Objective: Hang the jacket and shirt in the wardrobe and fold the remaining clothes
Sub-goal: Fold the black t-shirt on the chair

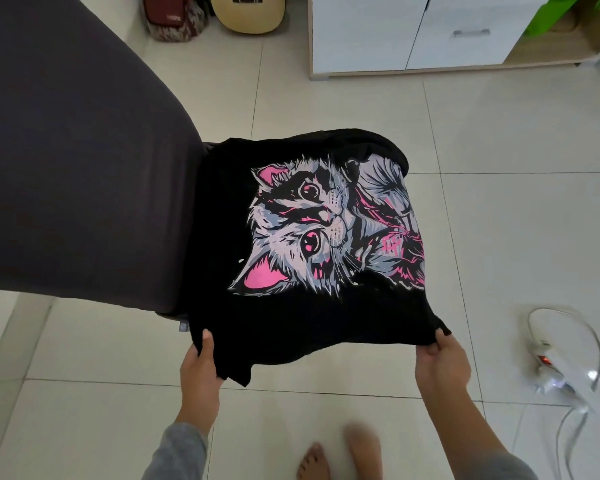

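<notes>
Head view: the black cat-print T-shirt is held spread above the open tiled floor, its left edge meeting the grey-covered bed. The left hand and right hand each have their grip pinched on its near hem. The white cabinet has an open side compartment holding something green, perhaps a bag.

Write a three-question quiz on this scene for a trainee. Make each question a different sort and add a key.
1. True or false: the left hand and the right hand each grip the near edge of the black fabric T-shirt with a pink-and-grey cat print.
2. What stands on the pale tiled floor to the left of the white cabinet? A) a pale wooden guitar B) a broom C) a ladder
3. Fill in: the white corded appliance lies on the floor on the person's ___ side.
Key: 1 true; 2 A; 3 right.
</notes>
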{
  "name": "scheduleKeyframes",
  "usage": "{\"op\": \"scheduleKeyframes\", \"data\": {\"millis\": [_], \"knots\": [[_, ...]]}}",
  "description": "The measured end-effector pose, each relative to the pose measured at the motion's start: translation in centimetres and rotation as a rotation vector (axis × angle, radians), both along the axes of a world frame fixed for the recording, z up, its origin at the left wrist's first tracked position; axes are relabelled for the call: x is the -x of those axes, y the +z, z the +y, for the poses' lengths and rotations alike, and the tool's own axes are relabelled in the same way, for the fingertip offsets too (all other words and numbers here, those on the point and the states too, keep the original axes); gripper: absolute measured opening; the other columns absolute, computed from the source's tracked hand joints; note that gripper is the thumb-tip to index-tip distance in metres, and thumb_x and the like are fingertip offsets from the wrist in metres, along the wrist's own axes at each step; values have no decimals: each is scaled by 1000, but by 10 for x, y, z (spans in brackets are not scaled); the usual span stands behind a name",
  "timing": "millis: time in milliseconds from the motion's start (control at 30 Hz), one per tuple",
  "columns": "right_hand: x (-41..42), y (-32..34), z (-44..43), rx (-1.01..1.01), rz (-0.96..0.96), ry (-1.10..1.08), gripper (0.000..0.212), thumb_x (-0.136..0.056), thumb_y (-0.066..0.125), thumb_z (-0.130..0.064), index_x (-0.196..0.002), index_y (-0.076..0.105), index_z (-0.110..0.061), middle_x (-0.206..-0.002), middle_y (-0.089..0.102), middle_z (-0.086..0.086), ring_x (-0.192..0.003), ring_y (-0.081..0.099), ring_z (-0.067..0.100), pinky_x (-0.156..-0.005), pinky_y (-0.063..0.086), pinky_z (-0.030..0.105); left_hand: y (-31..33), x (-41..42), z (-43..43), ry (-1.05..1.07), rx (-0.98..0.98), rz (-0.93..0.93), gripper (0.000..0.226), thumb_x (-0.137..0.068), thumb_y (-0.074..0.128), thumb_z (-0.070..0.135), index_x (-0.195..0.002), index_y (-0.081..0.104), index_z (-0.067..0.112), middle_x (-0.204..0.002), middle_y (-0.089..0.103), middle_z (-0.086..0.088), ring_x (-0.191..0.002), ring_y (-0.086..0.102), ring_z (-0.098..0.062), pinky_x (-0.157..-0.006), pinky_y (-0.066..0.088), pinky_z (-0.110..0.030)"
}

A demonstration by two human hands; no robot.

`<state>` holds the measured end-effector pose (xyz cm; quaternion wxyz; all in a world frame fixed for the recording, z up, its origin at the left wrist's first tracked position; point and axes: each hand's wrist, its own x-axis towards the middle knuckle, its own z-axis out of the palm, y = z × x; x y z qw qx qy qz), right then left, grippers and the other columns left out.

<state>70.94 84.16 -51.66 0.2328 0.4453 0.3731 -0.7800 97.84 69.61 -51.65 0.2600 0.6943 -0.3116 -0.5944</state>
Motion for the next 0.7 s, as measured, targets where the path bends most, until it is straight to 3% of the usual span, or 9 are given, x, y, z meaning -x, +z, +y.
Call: {"op": "scheduleKeyframes", "data": {"millis": [100,200,267,300,367,433,533,633,700], "knots": [[0,1,8,-10,39,141,25,-94,46,-6,-117,56,-3,-116,62,9,-102,62,12,-79,53,18,-2,-7,3,-53,4,-21,25,-91,50,49,-103,61,30,-115,66,-4,-110,60,-24,-101,44,-42],[3,9,11,90,30,144,15,-91,47,-1,-102,57,-3,-98,61,5,-93,62,14,-87,53,21,2,-10,1,-4,32,-54,26,-92,49,48,-104,61,28,-115,66,-5,-110,60,-25,-97,45,-39],[4,9,10,136,0,114,12,-91,50,-2,-101,56,-4,-98,59,5,-89,64,13,-79,55,22,3,-9,-1,23,44,-63,29,-93,49,46,-110,59,24,-115,65,-5,-110,60,-24,-96,44,-37],[4,8,10,168,-35,120,19,-88,56,-4,-108,55,-3,-102,59,6,-92,65,14,-72,57,23,3,-8,-2,36,50,-59,30,-94,49,45,-112,59,23,-115,65,-5,-110,60,-24,-96,43,-36],[4,2,12,270,-88,167,63,-65,79,-2,-121,50,-1,-113,57,4,-95,63,12,-67,58,24,3,-4,-2,61,55,-38,34,-94,49,44,-117,58,21,-116,64,-4,-110,59,-23,-100,42,-35],[4,-8,14,406,-117,157,100,-35,89,8,-124,44,1,-115,52,-1,-80,55,5,-55,53,18,2,0,-1,74,47,-17,38,-94,49,43,-122,56,19,-117,63,-4,-111,59,-23,-102,41,-36],[3,-10,10,395,-126,251,107,-18,89,12,-118,53,-3,-107,64,4,-63,53,3,-41,39,11,1,1,1,78,39,-11,37,-94,48,43,-122,56,20,-118,63,-5,-112,59,-24,-105,40,-39],[4,-15,16,272,-62,314,88,-9,91,-6,-91,61,-13,-84,66,0,-66,57,9,-52,42,17,1,-1,2,74,34,-21,37,-94,48,44,-121,56,20,-119,63,-6,-111,59,-26,-102,43,-39],[6,-10,20,178,-4,323,79,-14,89,-14,-88,61,-16,-91,67,-1,-86,61,14,-73,45,24,1,-2,0,82,29,-43,32,-94,48,44,-114,57,21,-116,64,-5,-109,59,-25,-91,44,-33]]}}
